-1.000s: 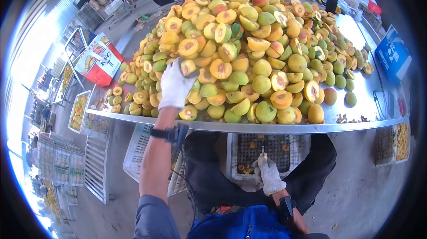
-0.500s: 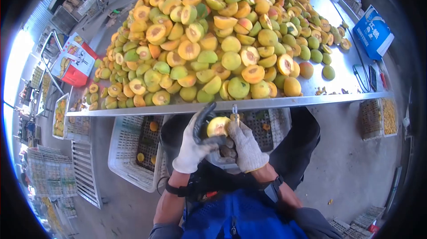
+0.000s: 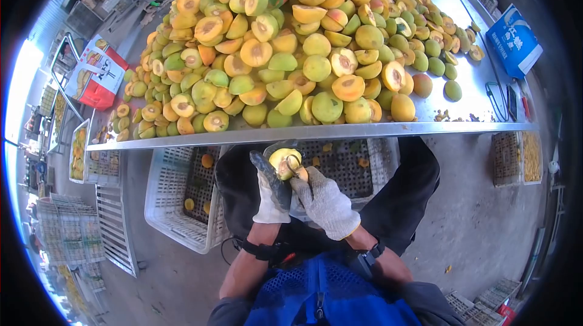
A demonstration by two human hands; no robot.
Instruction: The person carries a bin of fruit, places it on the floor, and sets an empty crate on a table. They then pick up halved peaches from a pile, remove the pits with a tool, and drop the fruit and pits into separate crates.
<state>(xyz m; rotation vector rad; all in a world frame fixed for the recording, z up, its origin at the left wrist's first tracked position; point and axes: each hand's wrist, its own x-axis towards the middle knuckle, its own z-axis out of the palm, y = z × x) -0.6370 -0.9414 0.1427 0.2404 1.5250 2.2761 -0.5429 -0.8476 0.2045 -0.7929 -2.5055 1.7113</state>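
My left hand [image 3: 272, 187], in a white glove with dark-coated fingers, is closed around a cut yellow peach half [image 3: 283, 161], its cut face turned toward my other hand. In a whitish knit glove, my right hand [image 3: 328, 203] grips a small pitting tool [image 3: 297, 168]; its thin curved metal tip is against the peach's cut face. The tool's handle is mostly hidden by the fingers. Both hands are below the front edge of a metal table [image 3: 340, 132], above my lap. On the table lies a large heap of halved and whole peaches [image 3: 255, 53].
White plastic crates [image 3: 212, 229] stand under the table, with a few fruit pieces inside. A blue box [image 3: 513, 40] and a phone [image 3: 511, 102] are on the table's right side. A red-and-white bag [image 3: 100, 80] is at the left. Another crate [image 3: 516, 159] sits at right.
The pitting tool has tilted from upright to the peach's cut face. My right hand has moved left and my left hand has turned the peach slightly. The view has shifted a little.
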